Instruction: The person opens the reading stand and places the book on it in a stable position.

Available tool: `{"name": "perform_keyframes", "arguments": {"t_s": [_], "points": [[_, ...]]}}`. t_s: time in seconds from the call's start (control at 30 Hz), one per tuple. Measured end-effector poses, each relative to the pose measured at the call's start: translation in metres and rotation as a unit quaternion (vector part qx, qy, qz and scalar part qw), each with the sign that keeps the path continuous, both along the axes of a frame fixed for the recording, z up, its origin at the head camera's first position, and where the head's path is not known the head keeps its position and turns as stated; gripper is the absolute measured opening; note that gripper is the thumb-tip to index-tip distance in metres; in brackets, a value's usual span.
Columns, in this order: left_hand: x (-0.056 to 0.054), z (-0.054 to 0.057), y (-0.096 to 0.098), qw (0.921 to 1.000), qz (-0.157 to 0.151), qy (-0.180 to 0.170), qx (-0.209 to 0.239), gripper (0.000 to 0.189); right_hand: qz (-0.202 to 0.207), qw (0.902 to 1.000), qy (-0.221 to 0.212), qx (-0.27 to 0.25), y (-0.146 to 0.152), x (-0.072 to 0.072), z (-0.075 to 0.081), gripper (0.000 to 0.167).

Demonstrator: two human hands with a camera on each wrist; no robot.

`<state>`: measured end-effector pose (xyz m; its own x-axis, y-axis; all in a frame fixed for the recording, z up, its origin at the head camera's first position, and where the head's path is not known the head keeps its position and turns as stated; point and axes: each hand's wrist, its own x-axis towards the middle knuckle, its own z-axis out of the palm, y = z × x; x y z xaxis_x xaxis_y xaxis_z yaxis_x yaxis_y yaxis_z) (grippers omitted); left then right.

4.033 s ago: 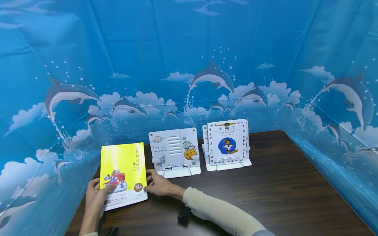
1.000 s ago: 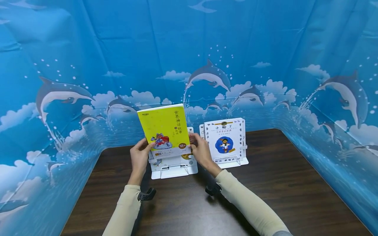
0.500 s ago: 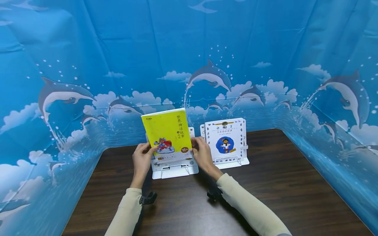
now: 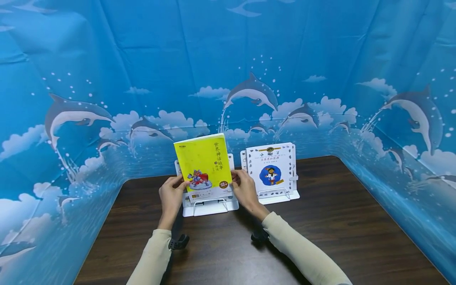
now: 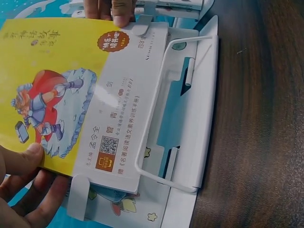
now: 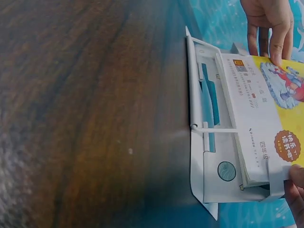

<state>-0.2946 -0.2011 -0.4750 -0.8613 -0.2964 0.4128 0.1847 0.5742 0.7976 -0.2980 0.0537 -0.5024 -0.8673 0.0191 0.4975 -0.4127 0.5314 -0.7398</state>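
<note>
Both hands hold a yellow-and-white paperback book (image 4: 203, 166), slightly tilted, against a white book stand (image 4: 210, 208). My left hand (image 4: 171, 196) pinches its left edge, thumb (image 5: 23, 159) on the cover and fingers behind. My right hand (image 4: 246, 190) grips the opposite edge low down, its thumb (image 6: 297, 175) at the cover's border. In the left wrist view, the lower cover lies between two side clips (image 5: 79, 197), and the bottom edge sits close to the wire holder (image 5: 147, 137). Most of the stand's printed back plate is hidden behind the book.
To the right, a second white stand (image 4: 295, 194) bears a white picture book (image 4: 271, 168) with a blue round picture. Both stands are on a dark wooden table (image 4: 221, 253). A blue dolphin-print curtain (image 4: 213, 59) surrounds the table's back and sides.
Four seconds ago the book was at the table's left, beside the stand. Both hands have brought it right, onto the stand, and over the last second have lowered it towards the wire holder.
</note>
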Motion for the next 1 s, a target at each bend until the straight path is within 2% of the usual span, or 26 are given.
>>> {"name": "perform_keyframes", "arguments": {"t_s": [0.17, 0.33, 0.63, 1.0], "points": [[0.001, -0.003, 0.0, 0.9999, 0.007, 0.012, 0.0, 0.034, -0.005, 0.9998, 0.016, 0.011, -0.001, 0.0, -0.002, 0.03], [0.001, -0.007, 0.0, 0.9995, 0.013, 0.022, -0.02, 0.032, -0.014, 0.9994, 0.026, 0.016, -0.001, 0.0, -0.004, 0.026], [0.005, -0.012, -0.002, 0.9985, 0.022, 0.033, -0.037, 0.031, -0.017, 0.9997, 0.014, 0.013, -0.002, 0.002, -0.008, 0.018], [0.008, -0.017, -0.005, 0.9981, 0.024, 0.023, -0.052, 0.031, -0.056, 0.9974, 0.025, 0.036, -0.009, 0.004, -0.012, 0.017]]}}
